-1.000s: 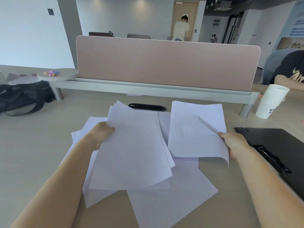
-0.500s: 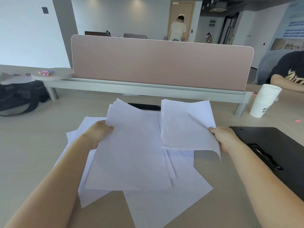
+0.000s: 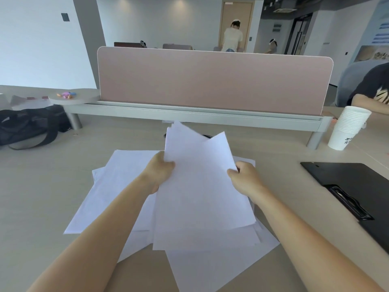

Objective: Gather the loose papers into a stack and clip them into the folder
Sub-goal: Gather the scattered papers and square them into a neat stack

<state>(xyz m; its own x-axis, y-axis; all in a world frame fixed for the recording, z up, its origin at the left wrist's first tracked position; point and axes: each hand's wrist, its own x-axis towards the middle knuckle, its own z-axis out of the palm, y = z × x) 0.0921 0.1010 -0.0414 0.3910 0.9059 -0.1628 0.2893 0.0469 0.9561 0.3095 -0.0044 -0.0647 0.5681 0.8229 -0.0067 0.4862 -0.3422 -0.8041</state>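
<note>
A bundle of white sheets (image 3: 202, 186) is lifted above the desk in front of me, its corners fanned out at the top. My left hand (image 3: 159, 171) grips its left edge, thumb on top. My right hand (image 3: 244, 179) holds the right edge, fingers curled behind. Under the bundle, more loose white papers (image 3: 105, 197) lie spread on the desk, some sticking out toward me. The black folder (image 3: 357, 186) lies open at the right, its metal clip (image 3: 349, 202) flat and nothing in it.
A pink divider screen (image 3: 210, 81) on a grey rail crosses the desk behind the papers. A stack of white paper cups (image 3: 347, 127) stands at the right. A black bag (image 3: 29, 125) lies at the left. A person's arm rests at far right.
My two hands have come together: the sheets from my right hand now overlap the bundle in my left, forming one lifted bundle tilted upward.
</note>
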